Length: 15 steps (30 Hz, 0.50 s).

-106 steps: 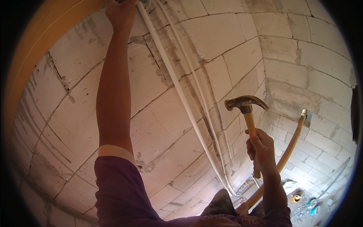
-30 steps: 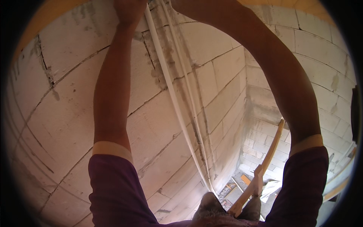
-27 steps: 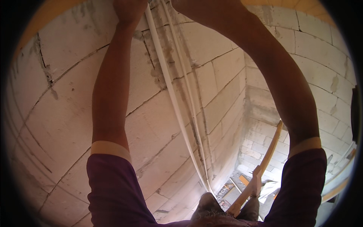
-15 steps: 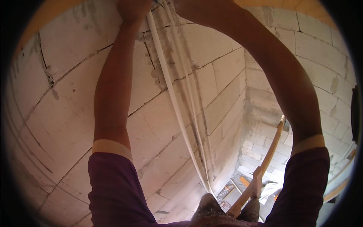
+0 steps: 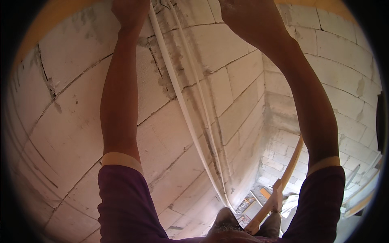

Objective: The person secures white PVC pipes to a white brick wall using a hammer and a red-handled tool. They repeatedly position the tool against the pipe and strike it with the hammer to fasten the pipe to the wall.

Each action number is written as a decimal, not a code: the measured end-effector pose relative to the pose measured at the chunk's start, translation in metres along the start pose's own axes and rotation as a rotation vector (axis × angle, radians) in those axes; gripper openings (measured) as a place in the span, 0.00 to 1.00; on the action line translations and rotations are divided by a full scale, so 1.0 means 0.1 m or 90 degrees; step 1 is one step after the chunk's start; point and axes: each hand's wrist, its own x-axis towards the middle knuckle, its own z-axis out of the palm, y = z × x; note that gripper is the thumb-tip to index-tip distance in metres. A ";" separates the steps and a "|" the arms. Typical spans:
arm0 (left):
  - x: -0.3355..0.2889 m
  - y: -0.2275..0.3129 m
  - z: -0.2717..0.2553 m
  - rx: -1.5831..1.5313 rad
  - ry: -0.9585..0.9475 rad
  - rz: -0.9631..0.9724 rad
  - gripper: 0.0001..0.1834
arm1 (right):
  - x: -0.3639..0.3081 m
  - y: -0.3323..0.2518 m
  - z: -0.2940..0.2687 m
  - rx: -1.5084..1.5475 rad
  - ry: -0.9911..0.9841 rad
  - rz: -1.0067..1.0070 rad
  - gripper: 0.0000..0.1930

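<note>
Running down the block wall [image 5: 75, 125] beside the left hand [image 5: 131, 14], the white pipe [image 5: 177, 88] is looking light and stiff, probably best held mid-length; fingers there and on the right hand [image 5: 249, 16] are going unseen, their grip unclear.

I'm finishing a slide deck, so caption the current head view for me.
Left hand and right hand raised on either side of two white pipes running down a block wall.
</note>
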 end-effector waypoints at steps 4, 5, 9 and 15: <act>-0.06 -0.07 0.08 -0.021 -0.014 -0.037 0.14 | -0.14 0.04 -0.16 0.036 -0.066 0.091 0.11; -0.07 -0.06 0.11 -0.037 -0.015 -0.067 0.15 | -0.21 0.04 -0.21 0.035 -0.092 0.123 0.11; -0.14 -0.03 0.18 -0.119 -0.043 -0.051 0.11 | -0.60 0.13 -0.33 0.033 -0.085 0.154 0.11; -0.03 -0.59 0.07 -0.318 -0.155 -0.208 0.10 | -1.00 0.30 -0.54 0.058 -0.064 0.203 0.12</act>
